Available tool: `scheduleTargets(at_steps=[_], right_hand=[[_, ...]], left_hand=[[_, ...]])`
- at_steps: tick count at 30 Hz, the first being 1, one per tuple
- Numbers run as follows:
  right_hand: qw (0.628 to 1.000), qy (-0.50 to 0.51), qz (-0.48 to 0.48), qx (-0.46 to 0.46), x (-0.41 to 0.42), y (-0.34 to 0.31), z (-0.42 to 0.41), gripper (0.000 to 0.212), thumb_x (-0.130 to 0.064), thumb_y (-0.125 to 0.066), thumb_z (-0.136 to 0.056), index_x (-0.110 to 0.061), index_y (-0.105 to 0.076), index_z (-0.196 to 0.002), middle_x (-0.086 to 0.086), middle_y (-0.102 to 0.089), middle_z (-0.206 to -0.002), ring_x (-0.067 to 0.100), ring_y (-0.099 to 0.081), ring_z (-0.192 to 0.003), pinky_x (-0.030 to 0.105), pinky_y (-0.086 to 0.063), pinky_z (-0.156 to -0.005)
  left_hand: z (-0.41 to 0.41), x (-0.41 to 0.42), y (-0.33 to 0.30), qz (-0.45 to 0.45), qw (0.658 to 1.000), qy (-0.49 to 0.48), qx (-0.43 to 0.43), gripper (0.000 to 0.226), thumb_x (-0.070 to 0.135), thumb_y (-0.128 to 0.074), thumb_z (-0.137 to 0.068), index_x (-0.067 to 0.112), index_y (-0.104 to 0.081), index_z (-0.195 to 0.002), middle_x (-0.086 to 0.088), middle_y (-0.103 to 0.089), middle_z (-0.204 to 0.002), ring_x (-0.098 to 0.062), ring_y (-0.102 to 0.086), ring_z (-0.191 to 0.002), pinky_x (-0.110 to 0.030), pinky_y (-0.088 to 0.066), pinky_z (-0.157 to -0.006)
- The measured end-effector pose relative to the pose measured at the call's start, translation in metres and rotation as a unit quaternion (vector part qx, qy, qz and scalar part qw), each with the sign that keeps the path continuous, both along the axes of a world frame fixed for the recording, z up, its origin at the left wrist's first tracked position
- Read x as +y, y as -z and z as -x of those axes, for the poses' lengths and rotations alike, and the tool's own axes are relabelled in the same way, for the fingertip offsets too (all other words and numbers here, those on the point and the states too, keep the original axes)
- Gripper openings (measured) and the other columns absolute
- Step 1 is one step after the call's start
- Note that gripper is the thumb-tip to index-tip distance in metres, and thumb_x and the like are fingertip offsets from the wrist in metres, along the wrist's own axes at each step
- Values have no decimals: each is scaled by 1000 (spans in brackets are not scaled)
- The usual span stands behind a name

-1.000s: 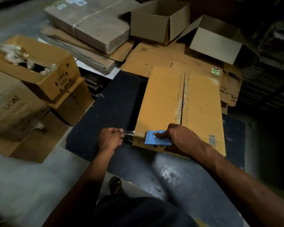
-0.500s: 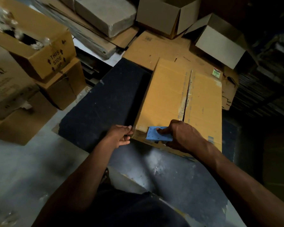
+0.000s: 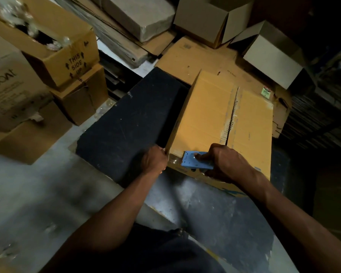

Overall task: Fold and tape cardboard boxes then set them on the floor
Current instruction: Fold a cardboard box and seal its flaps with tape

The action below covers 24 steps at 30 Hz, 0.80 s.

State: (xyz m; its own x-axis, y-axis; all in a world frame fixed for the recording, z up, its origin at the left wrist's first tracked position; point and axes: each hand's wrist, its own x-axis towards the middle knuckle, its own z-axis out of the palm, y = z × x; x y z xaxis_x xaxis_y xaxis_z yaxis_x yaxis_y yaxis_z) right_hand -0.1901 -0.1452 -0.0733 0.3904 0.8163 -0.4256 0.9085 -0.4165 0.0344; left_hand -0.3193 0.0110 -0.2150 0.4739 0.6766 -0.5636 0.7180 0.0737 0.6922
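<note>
Box (image 3: pixel 211 119) under both hands

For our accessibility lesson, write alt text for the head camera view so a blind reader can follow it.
A person's right hand holds a blue tape dispenser on the near edge of a folded cardboard box, while the left hand grips the box's near left corner. The box sits on a dark work surface, with other cardboard boxes stacked around.

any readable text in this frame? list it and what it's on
"THIS SIDE UP", with arrows: side of the open brown box at upper left.
Large logo on the pale carton at far left: letters unclear; the small print below is blurred.
Green sticker beyond the box being taped: too small to read.
</note>
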Motion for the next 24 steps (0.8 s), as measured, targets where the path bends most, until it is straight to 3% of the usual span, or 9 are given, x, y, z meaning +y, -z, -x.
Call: scheduleTargets(at_steps=[5, 8, 10, 11, 13, 15, 18, 21, 24], right_hand=[[1000, -1, -10, 5, -2, 0, 1, 66, -35, -77, -89, -40, -50, -149, -1, -57, -119, 25, -64, -105, 29, -44, -76], [1000, 1, -17, 9, -5, 0, 0, 65, -36, -76, -90, -40, -50, -149, 0, -56, -116, 25, -64, -103, 33, -49, -77], [1000, -9, -19, 5, -6, 1, 0, 64, -38, -73, -91, -41, -49, -150, -1, -56, -114, 23, -63, -101, 32, -48, -74], [1000, -12, -18, 3, -5, 1, 0, 62, -39, -72, -91, -42, -49, -149, -2, -55, -114, 23, -63, -100, 31, -46, -72], [1000, -12, -13, 1, -2, 2, -1, 62, -41, -71, -92, -43, -48, -149, -2, -55, -116, 23, -63, -102, 29, -44, -72], [1000, -13, -6, 0, -1, 2, -2, 62, -42, -71, -92, -44, -48, -149, -3, -55, -118, 21, -63, -103, 27, -44, -73], [1000, -21, -2, -4, 0, 2, -4, 62, -44, -70, -92, -44, -48, -150, -4, -55, -118, 19, -62, -102, 25, -42, -73], [1000, -20, -1, -8, -1, 4, -5, 62, -46, -70, -92, -45, -48, -149, -5, -54, -114, 19, -62, -99, 26, -41, -71], [1000, -21, 4, -11, -1, 5, -4, 62, -45, -72, -90, -45, -49, -148, -4, -55, -116, 21, -64, -100, 29, -46, -71]], left_hand=[[-2, 0, 1, -7, 1000, 4, 6, 14, 34, -59, -103, 20, -59, -103, -4, -72, -93, -24, -75, -68, -42, -64, -69], [8, 8, 9, 64, 998, 0, 15, 40, 55, -58, -101, 15, -60, -103, -5, -69, -93, -20, -73, -65, -26, -51, -43], [23, 14, 23, 151, 988, -3, 26, 55, 66, -62, -93, 11, -62, -94, -9, -67, -90, -22, -69, -70, -19, -41, -36], [29, 18, 31, 150, 988, 3, 41, 54, 64, -66, -92, 10, -64, -91, -10, -69, -89, -23, -68, -68, -22, -47, -41], [37, 24, 48, 77, 996, -3, 52, 34, 46, -70, -96, 16, -67, -80, -12, -76, -90, -26, -73, -68, -36, -62, -64], [36, 25, 54, 23, 996, -76, -29, 17, 24, -65, -97, 26, -69, -81, -9, -78, -101, -27, -75, -86, -43, -62, -82], [35, 8, 26, 45, 958, -116, -259, 50, -4, -55, -93, 27, -67, -130, 1, -68, -134, -10, -65, -121, -36, -53, -106], [42, -23, 12, 68, 937, 31, -341, 80, 25, -60, -84, 29, -35, -161, 3, -46, -160, -8, -46, -143, -34, -42, -116], [49, -40, 21, 19, 952, 157, -260, 110, 44, -65, -78, 50, 6, -162, 3, -22, -171, -18, -29, -154, -51, -30, -122]])
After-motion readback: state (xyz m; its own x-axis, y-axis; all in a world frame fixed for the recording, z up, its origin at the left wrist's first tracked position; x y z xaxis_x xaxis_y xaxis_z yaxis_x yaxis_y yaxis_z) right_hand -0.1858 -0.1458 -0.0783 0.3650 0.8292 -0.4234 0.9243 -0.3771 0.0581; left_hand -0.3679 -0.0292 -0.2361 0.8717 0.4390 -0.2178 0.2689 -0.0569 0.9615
